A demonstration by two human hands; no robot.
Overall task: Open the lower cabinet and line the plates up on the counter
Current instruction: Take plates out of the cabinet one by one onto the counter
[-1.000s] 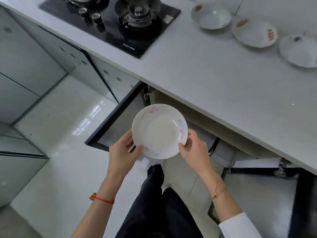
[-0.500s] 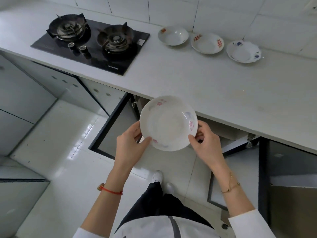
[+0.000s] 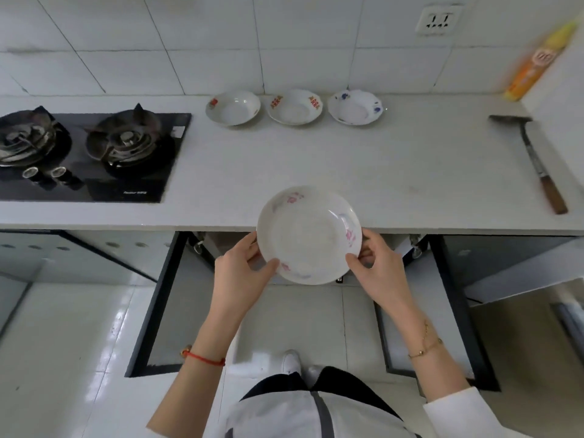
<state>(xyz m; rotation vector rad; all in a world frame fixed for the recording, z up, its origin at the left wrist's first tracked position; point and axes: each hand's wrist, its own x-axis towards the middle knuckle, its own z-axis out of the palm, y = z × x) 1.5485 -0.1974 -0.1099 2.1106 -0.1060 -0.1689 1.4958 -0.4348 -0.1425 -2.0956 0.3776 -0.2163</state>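
At the far left of the counter [image 3: 410, 159] we see a black gas hob [image 3: 88, 156] with two burners. Moving right along the back wall, three plates stand in a row, close together but apart: one with a red mark [image 3: 233, 108], one with red patterns on both sides [image 3: 294, 106], and one with blue flowers [image 3: 355, 107]. Below the counter's front edge, both doors of the lower cabinet stand open, the left door [image 3: 158, 311] and the right door [image 3: 455, 311] swung out over the floor. Between them we hold a fourth plate, white with pink flowers [image 3: 309, 234], raised over the counter's front edge. Our left hand [image 3: 240, 273] grips its left rim, thumb on top and fingers curled beneath; our right hand [image 3: 379, 270] grips its right rim the same way. Farther right on the counter lies a spatula [image 3: 534, 162] with a wooden handle, and at the far corner an orange and yellow bottle [image 3: 537, 58] leans, blurred.
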